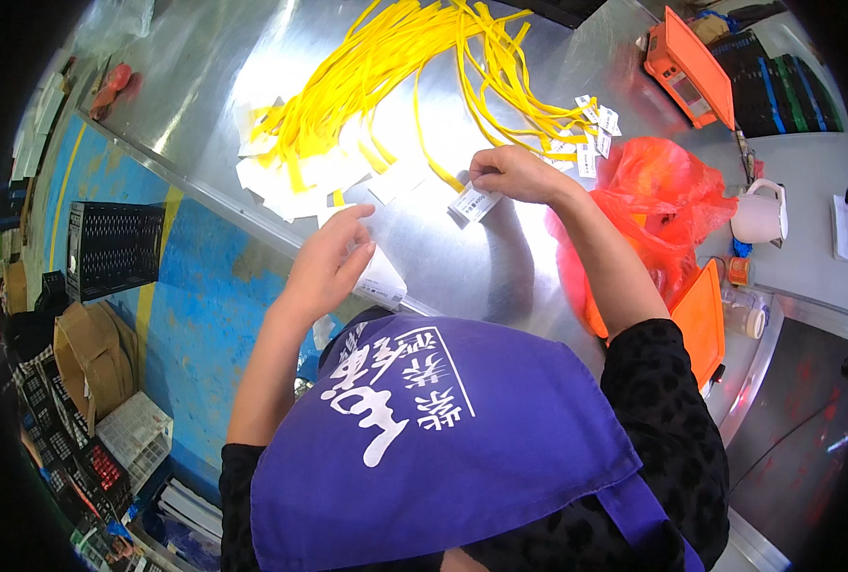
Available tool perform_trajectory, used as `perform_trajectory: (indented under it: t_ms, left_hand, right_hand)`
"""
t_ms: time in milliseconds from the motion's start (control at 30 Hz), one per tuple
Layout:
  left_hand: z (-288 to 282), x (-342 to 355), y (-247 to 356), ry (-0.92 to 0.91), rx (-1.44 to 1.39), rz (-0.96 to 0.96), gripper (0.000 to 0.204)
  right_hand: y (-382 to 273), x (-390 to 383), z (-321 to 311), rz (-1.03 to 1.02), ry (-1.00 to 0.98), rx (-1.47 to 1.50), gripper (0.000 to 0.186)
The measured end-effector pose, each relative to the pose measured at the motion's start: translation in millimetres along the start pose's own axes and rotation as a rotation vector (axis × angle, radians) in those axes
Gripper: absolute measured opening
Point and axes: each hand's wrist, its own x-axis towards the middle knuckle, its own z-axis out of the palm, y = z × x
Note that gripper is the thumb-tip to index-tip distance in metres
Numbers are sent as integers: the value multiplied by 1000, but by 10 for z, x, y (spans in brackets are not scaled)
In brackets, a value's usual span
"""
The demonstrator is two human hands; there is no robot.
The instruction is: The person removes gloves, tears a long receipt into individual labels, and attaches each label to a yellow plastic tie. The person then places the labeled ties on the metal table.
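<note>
A large bundle of flat yellow straps [376, 67] lies across the metal table, many with white labels at their ends. My right hand [517, 175] is closed in a pinch at the end of one yellow strap [434, 157], where a white printed label [474, 203] is attached. To its left, my left hand [329, 265] has its thumb and fingers apart. It is over a strip of white labels [382, 278] at the table's near edge; whether it touches the strip I cannot tell. More white labels [286, 191] are spread under the straps, partly washed out by glare.
A red plastic bag [658, 205] sits right of my right forearm, with an orange scale [688, 71] behind it. Farther right are a white mug [760, 212] and a clear jar [744, 315]. A black crate [114, 248] stands on the blue floor at left.
</note>
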Motion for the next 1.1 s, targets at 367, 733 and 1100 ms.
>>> perform_trajectory:
  t_ms: [367,733,1100]
  left_hand:
    - [119,-60,-17,45,-55,-15,13]
    - [-92,-173,-199,139,-359,-167,14]
    - [-343,-255,85,216,-861,-104,22]
  right_hand:
    - [77,116,95,7,22,-17,21]
    - [-21,43,290,237,234,-458,30]
    - [-219,461,618,-2,538,27,29]
